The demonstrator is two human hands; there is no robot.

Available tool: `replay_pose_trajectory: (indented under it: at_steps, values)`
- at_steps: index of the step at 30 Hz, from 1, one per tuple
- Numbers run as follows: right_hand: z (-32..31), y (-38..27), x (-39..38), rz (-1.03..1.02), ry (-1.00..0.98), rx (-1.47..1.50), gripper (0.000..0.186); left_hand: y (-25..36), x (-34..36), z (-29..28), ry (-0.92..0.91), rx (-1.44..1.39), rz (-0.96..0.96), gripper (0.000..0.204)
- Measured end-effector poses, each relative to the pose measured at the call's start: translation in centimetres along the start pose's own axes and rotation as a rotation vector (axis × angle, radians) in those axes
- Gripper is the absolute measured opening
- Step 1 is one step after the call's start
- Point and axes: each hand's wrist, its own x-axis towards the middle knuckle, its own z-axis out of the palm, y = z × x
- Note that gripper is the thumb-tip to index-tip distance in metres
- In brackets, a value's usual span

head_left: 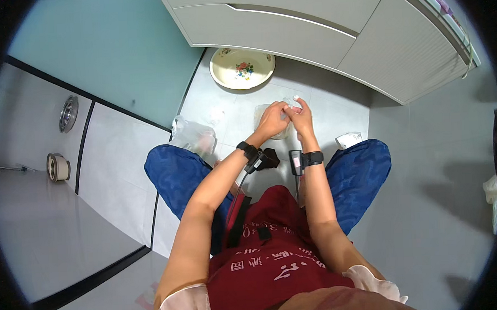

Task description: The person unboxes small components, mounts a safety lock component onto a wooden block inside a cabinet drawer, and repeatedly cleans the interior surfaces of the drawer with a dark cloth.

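Note:
My left hand (273, 120) and my right hand (302, 121) meet low over the floor in front of me. The left fingers are curled in, and what they grip is hidden. My right hand is closed too, with a finger reaching forward and a small whitish bit (296, 98) at its tip. What lies between the two hands is too small to tell. Under and beside them is a pale, see-through container or bag (259, 113), partly covered by the left hand. Each wrist wears a black strap with a small device.
A cream basin with a flower print (243, 70) sits on the floor against the grey cabinet (271, 29). A translucent plastic bag (193, 136) lies by my left knee, and a white packet (349, 140) by my right. A frosted glass panel (111, 55) stands at left.

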Motion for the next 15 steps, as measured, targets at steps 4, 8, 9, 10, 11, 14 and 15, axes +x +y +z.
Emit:
replay_pose_trajectory:
  at_steps: [4, 8, 9, 10, 11, 14, 15]
  values:
    - [-1.7, -4.9, 0.6, 0.033, -0.044, 0.254, 0.065, 0.3, 2.4, -2.2, -0.073, 0.066, 0.196, 0.043]
    - [-4.7, -7.8, 3.6, -0.005, -0.047, 0.344, 0.052, 2.7, 7.4, -4.7, -0.157, 0.146, 0.312, 0.040]
    - [-5.4, -8.3, 4.7, -0.043, -0.042, 0.357, 0.048, 3.2, 9.0, -6.1, -0.159, 0.076, 0.314, 0.041]
    - [-6.6, -8.3, 5.2, -0.029, 0.005, 0.328, 0.044, 4.0, 10.0, -7.1, -0.066, 0.180, 0.371, 0.038]
    - [-8.1, -8.1, 5.8, -0.019, 0.060, 0.297, 0.040, 4.8, 10.7, -7.7, -0.014, 0.285, 0.312, 0.040]
    - [-11.9, -7.5, 9.0, 0.010, 0.123, 0.229, 0.040, 5.9, 14.0, -10.5, 0.303, 0.425, 0.413, 0.041]
    - [-11.5, -7.7, 9.8, 0.047, 0.157, 0.248, 0.043, 5.6, 15.5, -13.0, 0.342, 0.489, 0.491, 0.045]
